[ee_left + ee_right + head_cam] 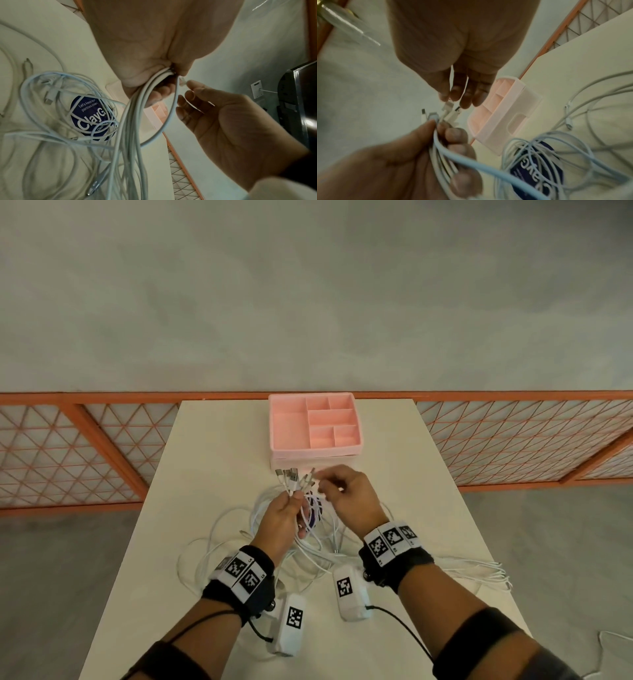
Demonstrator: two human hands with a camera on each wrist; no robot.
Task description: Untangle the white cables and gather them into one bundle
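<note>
While my left hand (284, 513) is clamping the cables (297, 484), my right hand's (346, 491) fingertips are pinching one plug; I'm keeping ends level.

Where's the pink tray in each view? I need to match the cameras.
Head: pink tray at the table's far end, centre of picture, beyond both hands.
Left wrist: only a pink sliver shows, centre, behind the held cables.
Right wrist: right of centre, seen at a slant.
Shared landmark: the blue sticker under the cable loops.
</note>
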